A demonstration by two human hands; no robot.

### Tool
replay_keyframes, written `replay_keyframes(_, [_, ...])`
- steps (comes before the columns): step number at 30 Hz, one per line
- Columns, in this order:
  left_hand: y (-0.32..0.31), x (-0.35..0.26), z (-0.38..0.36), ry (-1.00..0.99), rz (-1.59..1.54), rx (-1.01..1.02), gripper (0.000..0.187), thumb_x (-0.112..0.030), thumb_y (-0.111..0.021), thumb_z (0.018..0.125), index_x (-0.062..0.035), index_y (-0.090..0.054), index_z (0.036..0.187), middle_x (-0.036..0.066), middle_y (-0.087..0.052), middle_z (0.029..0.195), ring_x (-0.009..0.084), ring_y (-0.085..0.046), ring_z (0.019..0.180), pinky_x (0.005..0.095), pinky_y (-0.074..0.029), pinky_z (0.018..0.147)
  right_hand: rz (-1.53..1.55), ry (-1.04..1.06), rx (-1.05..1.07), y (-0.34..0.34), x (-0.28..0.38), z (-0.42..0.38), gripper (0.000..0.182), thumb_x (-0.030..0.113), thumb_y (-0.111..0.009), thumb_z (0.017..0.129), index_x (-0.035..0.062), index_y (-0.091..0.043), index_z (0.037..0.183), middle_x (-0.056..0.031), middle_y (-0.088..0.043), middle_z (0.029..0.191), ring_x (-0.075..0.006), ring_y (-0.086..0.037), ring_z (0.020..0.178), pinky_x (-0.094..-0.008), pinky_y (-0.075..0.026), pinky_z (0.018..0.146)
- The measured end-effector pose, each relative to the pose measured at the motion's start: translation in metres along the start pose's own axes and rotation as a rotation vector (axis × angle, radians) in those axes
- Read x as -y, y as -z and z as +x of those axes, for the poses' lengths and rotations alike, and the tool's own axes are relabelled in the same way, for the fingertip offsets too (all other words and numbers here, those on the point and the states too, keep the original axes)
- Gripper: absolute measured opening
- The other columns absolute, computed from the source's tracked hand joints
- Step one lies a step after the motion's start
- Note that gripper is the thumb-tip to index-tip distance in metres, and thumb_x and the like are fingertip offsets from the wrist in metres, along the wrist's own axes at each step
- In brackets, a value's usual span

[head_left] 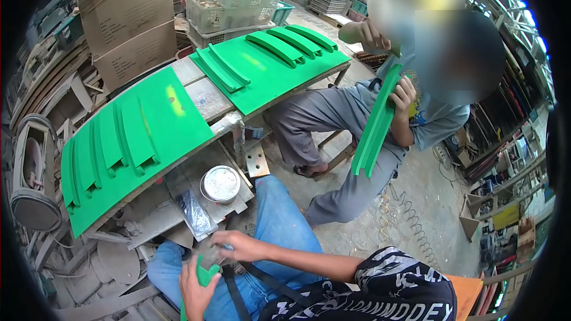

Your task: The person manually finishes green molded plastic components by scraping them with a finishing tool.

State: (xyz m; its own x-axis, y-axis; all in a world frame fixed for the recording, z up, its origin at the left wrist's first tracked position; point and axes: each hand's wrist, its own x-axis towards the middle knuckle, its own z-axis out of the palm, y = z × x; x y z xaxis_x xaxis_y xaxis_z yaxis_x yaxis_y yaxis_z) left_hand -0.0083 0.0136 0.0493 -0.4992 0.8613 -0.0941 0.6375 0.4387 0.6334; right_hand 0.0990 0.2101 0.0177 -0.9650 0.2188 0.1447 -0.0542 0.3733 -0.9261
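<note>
My left hand (194,292) is wrapped round a green channel-shaped strip (206,274) above my lap. One end of the strip shows past my fingers, and the rest runs down toward the frame's lower edge, mostly hidden. Just above that end is my right hand (235,245), its fingers curled together. Whatever it may hold is too small and blurred to name. Similar green strips (122,137) lie in a row on the near green board (178,120), with several more on the far green board (262,92).
Opposite me a seated person holds a long green strip (376,128) in both hands. A white-lidded tub (220,183) and a clear plastic bag (198,217) sit on the low shelf. Cardboard boxes (128,30) and crates (223,15) stand behind. Coiled hose (410,220) lies on the floor.
</note>
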Motion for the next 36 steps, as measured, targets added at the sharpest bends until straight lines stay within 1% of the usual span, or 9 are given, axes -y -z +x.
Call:
replay_keyframes(1, [-0.015, 0.012, 0.001, 0.022, 0.072, -0.139, 0.078, -0.034, -0.077, 0.068, -0.0065, -0.044, 0.134, 0.022, -0.054, 0.103, 0.0391, -0.052, 0.097, 0.0455, -0.041, 0.083, 0.035, -0.014, -0.175, -0.008, -0.009, -0.003, 0.031, 0.008, -0.061, 0.081, -0.0027, -0.055, 0.109, -0.0208, -0.059, 0.098, -0.0360, -0.061, 0.091, -0.0409, -0.048, 0.080])
replay_keyframes(4, [-0.033, 0.013, 0.006, 0.133, 0.200, -0.233, 0.077, -0.034, -0.077, 0.067, -0.0061, -0.046, 0.132, 0.021, -0.056, 0.103, 0.0375, -0.053, 0.097, 0.0444, -0.041, 0.084, 0.101, -0.262, 0.005, -0.005, 0.018, -0.008, 0.030, 0.007, -0.061, 0.082, -0.0030, -0.054, 0.109, -0.0217, -0.059, 0.099, -0.0381, -0.061, 0.093, -0.0413, -0.048, 0.080])
replay_keyframes(5, [-0.037, 0.015, 0.008, 0.142, 0.197, -0.237, 0.077, -0.034, -0.077, 0.067, -0.0061, -0.046, 0.132, 0.021, -0.056, 0.103, 0.0375, -0.053, 0.097, 0.0444, -0.041, 0.084, -0.044, -0.064, -0.056, -0.021, 0.002, -0.013, 0.030, 0.006, -0.061, 0.082, -0.0020, -0.054, 0.110, -0.0207, -0.057, 0.099, -0.0400, -0.059, 0.091, -0.0418, -0.049, 0.079])
replay_keyframes(9, [-0.044, 0.024, 0.008, 0.173, 0.216, -0.178, 0.075, -0.036, -0.078, 0.066, -0.0058, -0.048, 0.128, 0.022, -0.058, 0.099, 0.0377, -0.055, 0.095, 0.0453, -0.042, 0.084, -0.082, 0.011, -0.064, -0.054, -0.018, -0.026, 0.024, 0.006, -0.062, 0.080, -0.0006, -0.058, 0.104, -0.0175, -0.054, 0.098, -0.0399, -0.058, 0.092, -0.0437, -0.049, 0.078])
replay_keyframes(15, [-0.044, 0.029, 0.014, 0.196, 0.199, -0.176, 0.064, -0.037, -0.076, 0.068, -0.0046, -0.054, 0.118, 0.022, -0.059, 0.099, 0.0389, -0.058, 0.092, 0.0477, -0.046, 0.080, -0.164, -0.076, -0.113, -0.065, -0.034, -0.033, 0.027, 0.009, -0.065, 0.078, 0.0020, -0.062, 0.104, -0.0178, -0.055, 0.101, -0.0345, -0.060, 0.087, -0.0396, -0.051, 0.076])
replay_keyframes(18, [-0.039, 0.026, 0.020, 0.240, 0.175, -0.233, 0.059, -0.038, -0.074, 0.071, -0.0029, -0.055, 0.115, 0.022, -0.059, 0.098, 0.0398, -0.059, 0.086, 0.0483, -0.047, 0.076, -0.235, -0.058, -0.095, -0.052, -0.021, -0.028, 0.033, 0.010, -0.067, 0.073, 0.0001, -0.062, 0.104, -0.0205, -0.055, 0.100, -0.0392, -0.056, 0.095, -0.0444, -0.047, 0.084])
replay_keyframes(24, [-0.036, 0.032, 0.022, 0.317, 0.163, -0.264, 0.054, -0.037, -0.075, 0.069, -0.0016, -0.058, 0.106, 0.022, -0.062, 0.093, 0.0392, -0.061, 0.084, 0.0479, -0.050, 0.073, -0.161, -0.146, -0.088, -0.057, -0.030, -0.030, 0.029, 0.001, -0.063, 0.078, 0.0024, -0.066, 0.107, -0.0151, -0.055, 0.090, -0.0319, -0.058, 0.075, -0.0393, -0.049, 0.066])
replay_keyframes(30, [-0.040, 0.034, 0.023, 0.336, 0.192, -0.257, 0.052, -0.035, -0.074, 0.068, -0.0020, -0.059, 0.105, 0.021, -0.063, 0.086, 0.0395, -0.062, 0.080, 0.0475, -0.050, 0.071, -0.258, -0.019, -0.082, -0.060, -0.023, -0.015, 0.035, -0.001, -0.064, 0.075, 0.0054, -0.066, 0.109, -0.0198, -0.053, 0.106, -0.0379, -0.060, 0.087, -0.0417, -0.051, 0.076])
replay_keyframes(36, [-0.042, 0.039, 0.023, 0.331, 0.198, -0.201, 0.053, -0.036, -0.074, 0.068, -0.0019, -0.058, 0.106, 0.023, -0.064, 0.092, 0.0393, -0.063, 0.085, 0.0478, -0.051, 0.073, -0.382, 0.083, 0.036, -0.060, -0.043, -0.013, 0.041, 0.004, -0.066, 0.073, 0.0076, -0.065, 0.113, -0.0226, -0.053, 0.103, -0.0387, -0.056, 0.091, -0.0425, -0.050, 0.080])
